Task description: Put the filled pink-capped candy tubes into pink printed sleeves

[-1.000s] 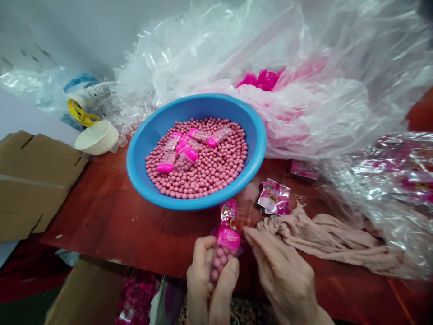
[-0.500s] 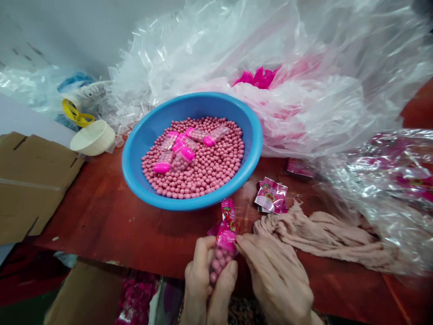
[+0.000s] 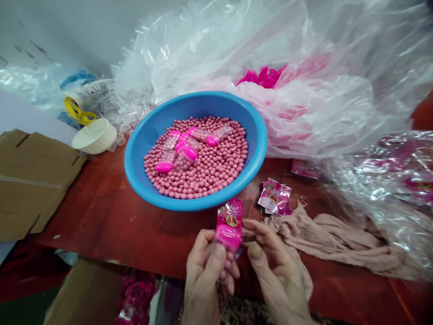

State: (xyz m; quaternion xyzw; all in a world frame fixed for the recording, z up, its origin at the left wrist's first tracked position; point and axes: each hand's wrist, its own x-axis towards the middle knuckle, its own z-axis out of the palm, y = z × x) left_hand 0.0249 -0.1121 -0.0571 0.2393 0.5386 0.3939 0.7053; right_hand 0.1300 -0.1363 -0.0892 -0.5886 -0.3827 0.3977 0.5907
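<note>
My left hand (image 3: pixel 204 275) is closed round a small clear candy container (image 3: pixel 229 237) at the front of the table. Pink balls show inside it, and a pink printed sleeve (image 3: pixel 230 212) covers its pink cap and sticks up beyond it. Just to the right, my right hand (image 3: pixel 279 266) has its thumb and forefinger apart with nothing between them; whether its fingertips touch the sleeve I cannot tell. Ahead stands a blue basin (image 3: pixel 162 201) of pink balls (image 3: pixel 216 167). Several filled containers with pink caps (image 3: pixel 186 151) lie on the balls.
Printed pink sleeves (image 3: pixel 274 196) lie right of the basin, beside a crumpled beige cloth (image 3: pixel 324 234). Large clear plastic bags (image 3: pixel 321 104) fill the back and right. At left are a white bowl (image 3: pixel 96 137), yellow scissor-like handles (image 3: pixel 79 113) and cardboard (image 3: pixel 34 180).
The sleeve on the container has turned so its printed front faces me more fully. My right hand has drawn slightly away and rolled, its thumb and forefinger now apart.
</note>
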